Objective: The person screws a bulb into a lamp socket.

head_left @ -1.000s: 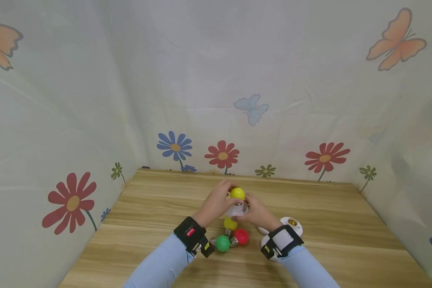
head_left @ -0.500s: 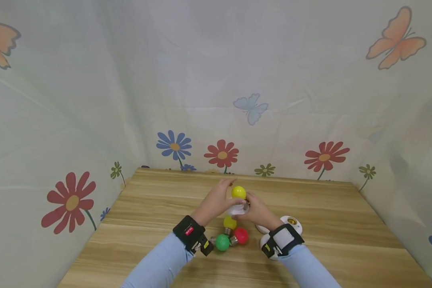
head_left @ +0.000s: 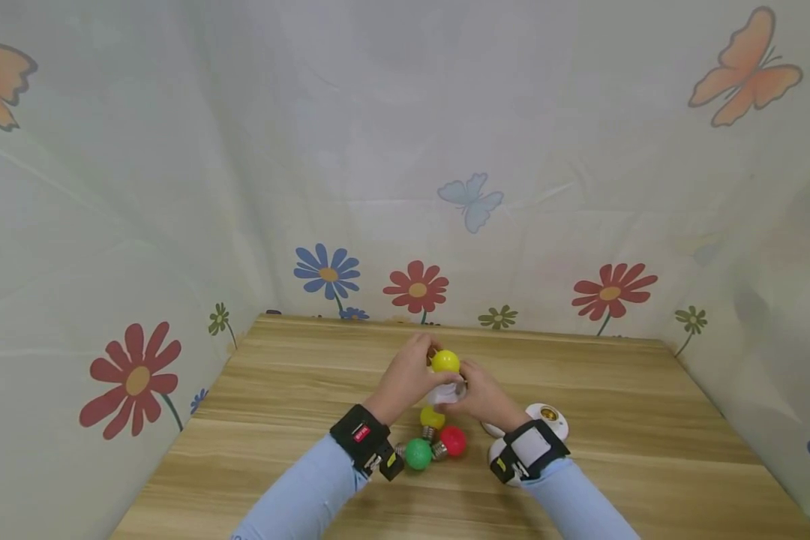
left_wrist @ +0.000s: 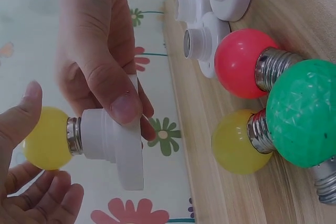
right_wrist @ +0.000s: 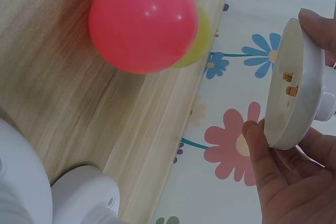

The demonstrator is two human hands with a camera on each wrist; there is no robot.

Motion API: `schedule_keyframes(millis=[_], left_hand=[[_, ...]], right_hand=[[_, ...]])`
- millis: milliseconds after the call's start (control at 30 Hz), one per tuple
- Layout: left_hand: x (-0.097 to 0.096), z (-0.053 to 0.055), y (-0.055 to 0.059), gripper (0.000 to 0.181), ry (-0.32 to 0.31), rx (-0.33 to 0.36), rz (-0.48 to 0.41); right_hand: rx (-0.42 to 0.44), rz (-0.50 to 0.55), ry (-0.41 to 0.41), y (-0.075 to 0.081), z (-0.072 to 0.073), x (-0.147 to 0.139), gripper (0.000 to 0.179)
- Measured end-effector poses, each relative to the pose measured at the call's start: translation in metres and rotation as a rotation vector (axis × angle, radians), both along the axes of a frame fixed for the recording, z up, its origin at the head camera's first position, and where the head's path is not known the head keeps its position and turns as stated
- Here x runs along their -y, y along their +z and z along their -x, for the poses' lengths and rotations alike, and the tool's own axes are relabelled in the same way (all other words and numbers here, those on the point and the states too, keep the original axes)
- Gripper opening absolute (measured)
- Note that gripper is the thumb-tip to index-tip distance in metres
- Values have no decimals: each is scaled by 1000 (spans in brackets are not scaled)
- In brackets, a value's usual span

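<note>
Above the table, my right hand [head_left: 482, 397] grips a white lamp holder [left_wrist: 126, 150] by its round base, thumb on one face and fingers behind. A yellow light bulb [left_wrist: 48, 139] stands in the holder's socket, part of its metal screw thread still showing. My left hand [head_left: 405, 379] has its thumb and curled fingers around the yellow globe. The right wrist view shows the holder's hollow underside with two brass screws [right_wrist: 290, 91]; the bulb is outside that view.
Below the hands lie a green bulb [head_left: 418, 454], a red bulb [head_left: 453, 441] and a second yellow bulb [head_left: 432, 417], close together. More white lamp holders [head_left: 548, 414] sit by the right wrist, partly hidden by it. A flowered curtain [head_left: 513, 255] hangs behind the table.
Half a second ago the left fingers were spread away from the bulb; now they are closed in around it again. The right hand keeps the lamp holder in nearly the same place.
</note>
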State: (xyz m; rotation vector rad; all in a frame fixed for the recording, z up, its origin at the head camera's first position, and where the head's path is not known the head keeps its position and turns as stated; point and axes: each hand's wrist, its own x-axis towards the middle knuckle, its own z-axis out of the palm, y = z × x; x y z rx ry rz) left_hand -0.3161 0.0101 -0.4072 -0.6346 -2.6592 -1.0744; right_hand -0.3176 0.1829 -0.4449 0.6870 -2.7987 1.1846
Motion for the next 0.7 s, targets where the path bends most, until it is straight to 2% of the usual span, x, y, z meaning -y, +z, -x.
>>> schedule_keyframes(millis=[100, 267, 433, 567, 700], left_hand=[[1, 0, -1, 49, -20, -7, -14], [4, 2, -1, 42, -96, -36, -2], [6, 1, 2, 45, -167, -9, 2], [6, 2, 2, 52, -167, 23, 34], [5, 3, 0, 69, -117, 46, 43]], right_hand=[[-8, 3, 5, -1, 1, -1, 64], [-34, 21, 6, -2, 2, -3, 64], [-74, 24, 2, -4, 1, -5, 63], [-60, 17, -4, -3, 1, -5, 62], [-39, -12, -24, -3, 0, -4, 62]])
